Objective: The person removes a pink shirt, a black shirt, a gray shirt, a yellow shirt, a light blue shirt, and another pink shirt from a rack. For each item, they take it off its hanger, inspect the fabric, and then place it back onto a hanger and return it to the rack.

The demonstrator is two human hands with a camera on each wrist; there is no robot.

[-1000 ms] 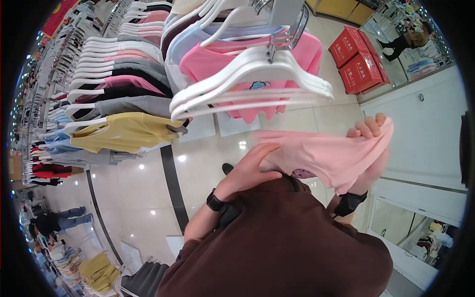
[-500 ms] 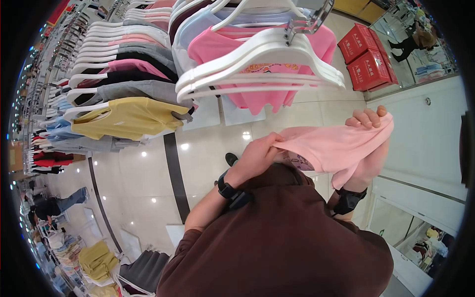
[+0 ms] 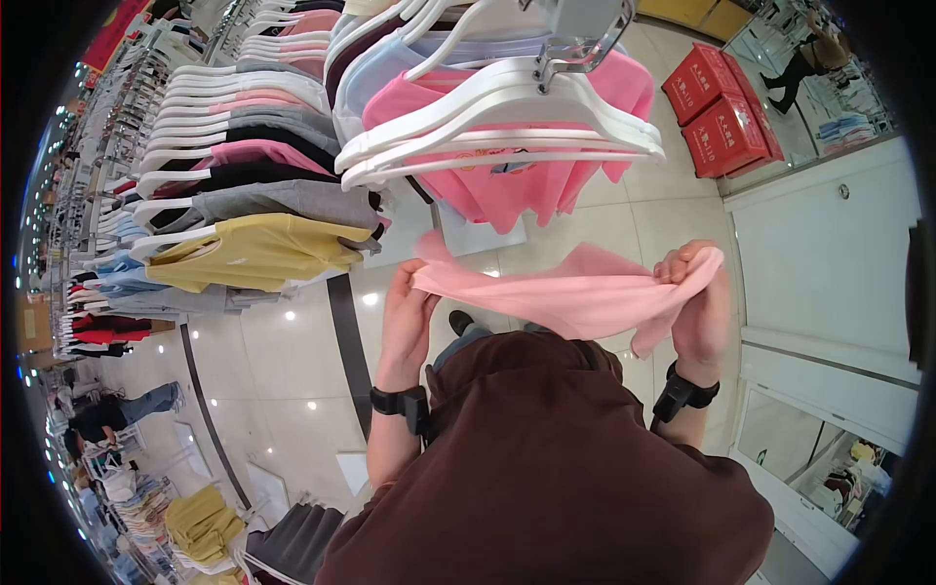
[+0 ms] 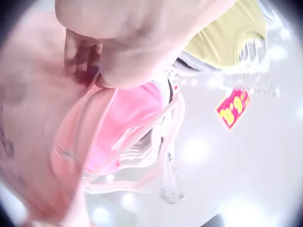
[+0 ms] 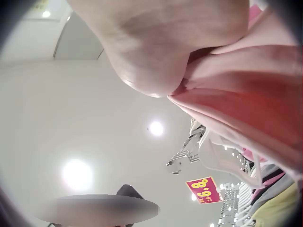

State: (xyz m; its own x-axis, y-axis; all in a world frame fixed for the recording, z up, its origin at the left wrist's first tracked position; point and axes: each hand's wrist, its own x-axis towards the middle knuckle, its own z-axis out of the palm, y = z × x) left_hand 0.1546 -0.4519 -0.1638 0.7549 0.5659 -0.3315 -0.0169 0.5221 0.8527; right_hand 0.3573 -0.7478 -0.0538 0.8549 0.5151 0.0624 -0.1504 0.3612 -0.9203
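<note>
A light pink shirt (image 3: 565, 297) is stretched out sideways between both hands, in front of the torso. My left hand (image 3: 406, 317) pinches one edge of it between thumb and fingers. At the other end, the fingers of my right hand (image 3: 697, 302) curl over the bunched fabric. In the left wrist view, the shirt (image 4: 33, 104) hangs below the thumb, with a dark print faintly visible at its side. The right wrist view shows folds of the shirt (image 5: 255, 85) running from under the thumb.
Bare white hangers (image 3: 507, 122) hang from a metal hook just beyond the shirt, before a bright pink top (image 3: 487, 200). To the left, a rack holds several garments, a yellow shirt (image 3: 258, 252) nearest. Red boxes (image 3: 723, 136) and a white wall (image 3: 829, 273) stand at the right.
The left hand has moved outward to the left and now pinches the shirt's edge. The right hand has come lower and inward. The shirt is spread wider and flatter.
</note>
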